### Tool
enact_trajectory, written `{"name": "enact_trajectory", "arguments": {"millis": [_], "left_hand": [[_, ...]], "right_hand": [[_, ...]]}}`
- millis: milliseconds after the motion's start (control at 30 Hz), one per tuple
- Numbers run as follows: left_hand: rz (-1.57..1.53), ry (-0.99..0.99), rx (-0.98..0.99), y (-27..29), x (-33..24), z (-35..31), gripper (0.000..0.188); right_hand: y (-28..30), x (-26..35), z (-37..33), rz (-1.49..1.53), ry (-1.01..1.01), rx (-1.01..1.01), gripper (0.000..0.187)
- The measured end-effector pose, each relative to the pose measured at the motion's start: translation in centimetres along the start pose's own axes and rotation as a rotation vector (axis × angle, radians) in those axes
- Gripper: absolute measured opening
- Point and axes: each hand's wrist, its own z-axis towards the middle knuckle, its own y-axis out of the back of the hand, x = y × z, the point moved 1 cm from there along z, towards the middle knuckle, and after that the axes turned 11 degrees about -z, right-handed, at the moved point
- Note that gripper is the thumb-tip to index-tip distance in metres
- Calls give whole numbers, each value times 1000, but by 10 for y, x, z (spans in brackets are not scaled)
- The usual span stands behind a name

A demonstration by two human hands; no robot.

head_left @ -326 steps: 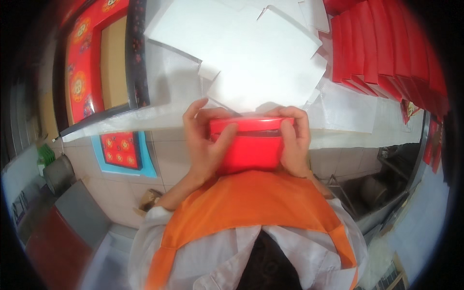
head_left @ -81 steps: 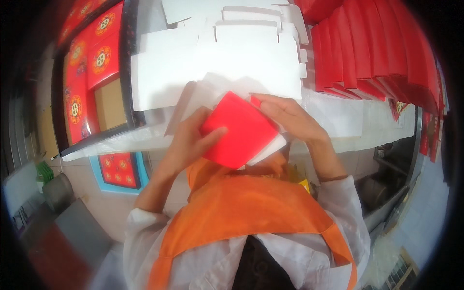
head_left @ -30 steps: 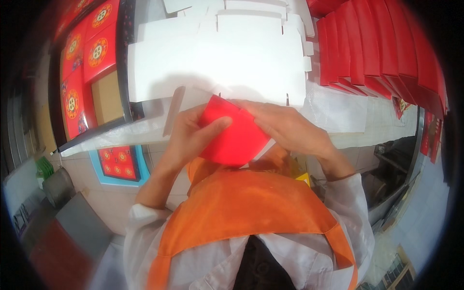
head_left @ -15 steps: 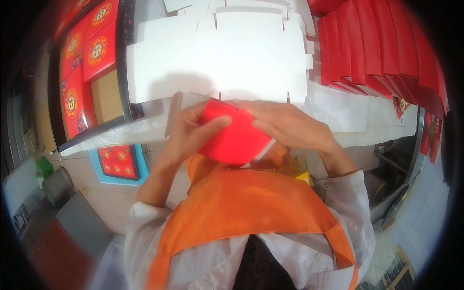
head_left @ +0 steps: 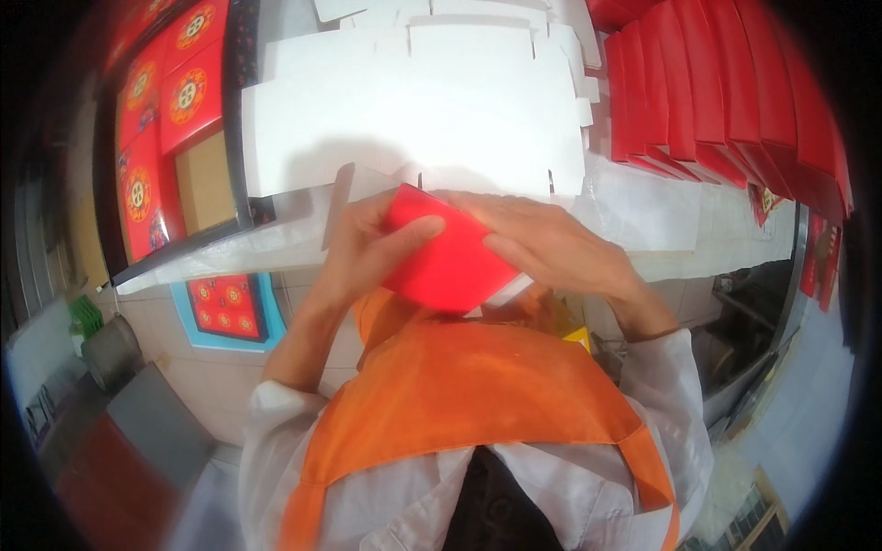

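Between my hands, in front of the orange apron, is a red cardboard box, tilted, with a white inner edge showing at its lower right. My left hand grips its left side, thumb flat on the red face and fingers behind. My right hand is wrapped over the upper right edge, its thumb near the face; some of its fingers are hidden. Just beyond my hands lies a stack of flat white cardboard blanks with slots and tabs.
At the left, a black-rimmed tray holds red patterned boxes and shows bare brown board in one slot. A row of red boxes stands at the right. Below the table's left edge, a red patterned box lies on a blue sheet.
Both hands and the red box have shifted very slightly to the right. A little more of the white edge shows at the box's lower right.
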Motion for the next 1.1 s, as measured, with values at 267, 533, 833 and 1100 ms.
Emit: {"name": "enact_trajectory", "arguments": {"millis": [267, 533, 833, 1100], "left_hand": [[-101, 16, -27, 3, -7, 0, 22], [-59, -25, 23, 4, -2, -1, 22], [524, -272, 237, -13, -66, 15, 25], [660, -987, -534, -6, -35, -17, 50]], "right_hand": [[-1, -3, -2, 489, -51, -121, 29], [-6, -5, -5, 551, -58, -58, 27], [12, 15, 8, 584, -78, -62, 70], [-8, 4, -5, 674, -164, -590, 79]]}}
